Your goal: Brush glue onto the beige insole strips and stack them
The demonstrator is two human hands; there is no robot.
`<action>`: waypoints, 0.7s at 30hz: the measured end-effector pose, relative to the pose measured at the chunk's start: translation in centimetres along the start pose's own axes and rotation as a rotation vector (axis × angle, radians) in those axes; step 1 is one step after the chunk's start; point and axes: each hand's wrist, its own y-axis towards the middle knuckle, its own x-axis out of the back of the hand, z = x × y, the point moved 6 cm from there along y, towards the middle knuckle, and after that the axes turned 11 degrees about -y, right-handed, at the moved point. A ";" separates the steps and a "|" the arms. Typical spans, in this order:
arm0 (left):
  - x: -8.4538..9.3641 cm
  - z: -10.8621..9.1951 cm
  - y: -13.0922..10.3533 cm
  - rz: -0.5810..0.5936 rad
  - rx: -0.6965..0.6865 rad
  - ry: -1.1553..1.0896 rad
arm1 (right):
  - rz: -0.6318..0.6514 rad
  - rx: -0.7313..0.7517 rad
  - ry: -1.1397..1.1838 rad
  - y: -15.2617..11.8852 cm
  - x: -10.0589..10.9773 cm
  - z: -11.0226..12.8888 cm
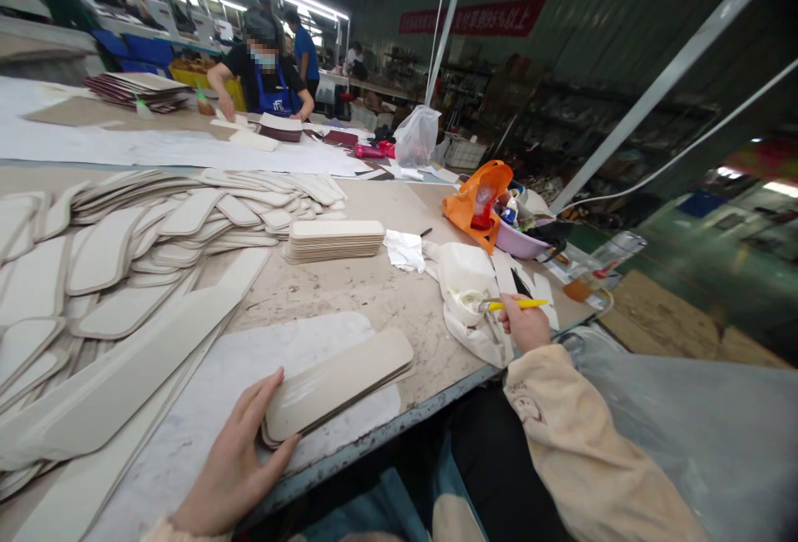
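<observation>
My left hand (243, 446) cups the left end of a small stack of off-white rounded panels (340, 380), thumb along the near edge and fingers at the far corner. Wet-looking streaks shine on the top panel. This stack lies on a white sheet (155, 442) by the table's front edge. In my right hand (525, 322) is a brush (514, 304) with a yellow handle, pinched between closed fingers. Its tip is at the opening of a whitish container (467, 303) that holds pale paste.
Many loose panels (118, 251) are heaped at left, with long strips (143, 359) in front. A neat stack (337, 240) and crumpled paper (405, 249) sit mid-table. An orange bag (480, 205) and lilac basin (520, 241) stand right. A co-worker (265, 81) works across the table.
</observation>
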 end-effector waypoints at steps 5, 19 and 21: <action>0.0 -0.1 0.0 -0.011 0.006 -0.003 | -0.014 0.009 -0.033 -0.6 1.2 -0.4; -0.1 -0.1 -0.1 -0.015 0.009 0.009 | -0.176 -0.200 0.499 0.5 -1.7 -0.9; -0.1 -0.1 -0.1 -0.015 0.007 0.005 | -0.205 -0.269 0.631 0.5 -2.0 -1.0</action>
